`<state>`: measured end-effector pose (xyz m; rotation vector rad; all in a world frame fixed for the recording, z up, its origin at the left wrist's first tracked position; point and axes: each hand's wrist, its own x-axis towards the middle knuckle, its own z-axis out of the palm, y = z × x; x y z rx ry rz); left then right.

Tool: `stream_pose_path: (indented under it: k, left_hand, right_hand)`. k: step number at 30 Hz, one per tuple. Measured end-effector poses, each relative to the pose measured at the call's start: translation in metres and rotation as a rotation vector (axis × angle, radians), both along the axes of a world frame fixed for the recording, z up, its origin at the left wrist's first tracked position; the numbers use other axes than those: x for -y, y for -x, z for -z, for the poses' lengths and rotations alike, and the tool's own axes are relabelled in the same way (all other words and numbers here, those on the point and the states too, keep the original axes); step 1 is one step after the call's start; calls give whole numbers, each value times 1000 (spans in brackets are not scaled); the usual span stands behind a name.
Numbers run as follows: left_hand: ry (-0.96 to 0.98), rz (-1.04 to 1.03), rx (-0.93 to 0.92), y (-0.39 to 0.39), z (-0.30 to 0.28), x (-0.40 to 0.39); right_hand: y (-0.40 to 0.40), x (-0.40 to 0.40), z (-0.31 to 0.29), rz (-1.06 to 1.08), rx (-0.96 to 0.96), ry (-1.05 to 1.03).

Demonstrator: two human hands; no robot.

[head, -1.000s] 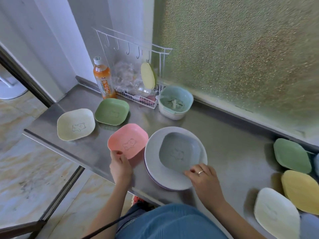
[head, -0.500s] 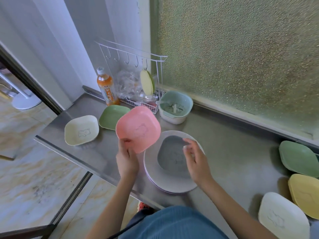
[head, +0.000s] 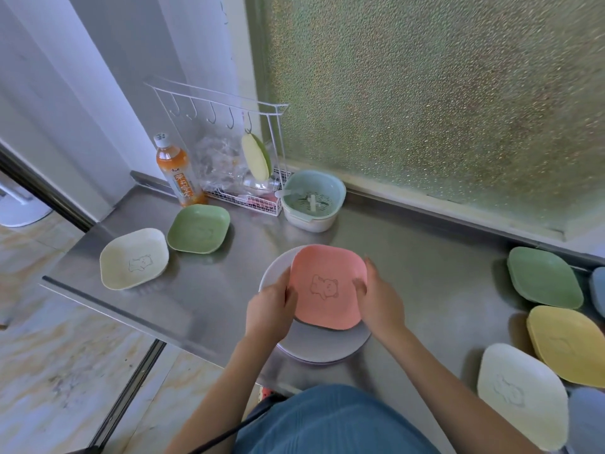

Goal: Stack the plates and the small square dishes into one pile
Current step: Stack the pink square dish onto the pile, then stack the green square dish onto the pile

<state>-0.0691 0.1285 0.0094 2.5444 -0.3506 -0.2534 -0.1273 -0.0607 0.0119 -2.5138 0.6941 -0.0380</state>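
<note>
Seating a pink square dish on the round-plate stack.
The left hand and right hand each curl round an opposite edge, apparently to centre the dish over the plates; whether it rests fully is unclear. Cream and green dishes await on the steel counter.

Pink dish, bear outline; grey plate; cream dish; green dish.
</note>
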Motion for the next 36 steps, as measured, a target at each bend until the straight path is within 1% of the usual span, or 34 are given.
stream_pose_path:
  k: [6,13,15,17,19,20,22,24,28,31,33,36]
  left_hand:
    - [-7,-54,-60,-1,10,-2]
    - [-61,-81,-56,-2,15,0]
    - [-9,-91,-80,-2,13,-1]
    - [153,-155,-143,-5,9,-4]
    - [310,-276,-161,-12,6,-14]
    - [352,-338,-157,-17,6,-22]
    - [386,-459,-157,-27,5,-44]
    - [383,-584,-178,-39,9,-75]
    - [360,-757,-298,-64,21,-144]
    - [361,-855,-329,-81,30,-188]
    - [341,-872,-342,-94,37,-206]
    - [296,-837,-412,-109,45,-217]
  right_hand:
    - [2,-8,6,6,-149,121]
    - [-1,-9,12,33,-164,174]
    - [0,-9,8,7,-112,274]
    - [-1,-12,2,-4,-27,369]
    - [-9,-20,-4,-1,91,367]
    - [-17,-26,-6,-26,150,354]
    - [-37,-46,-11,-122,239,322]
    - [-63,-72,-14,-247,262,287]
    - [-123,-131,-10,-530,146,264]
    - [-164,-170,-1,-662,55,300]
    - [-184,-190,9,-710,-19,328]
    - [-202,-208,24,-760,-174,358]
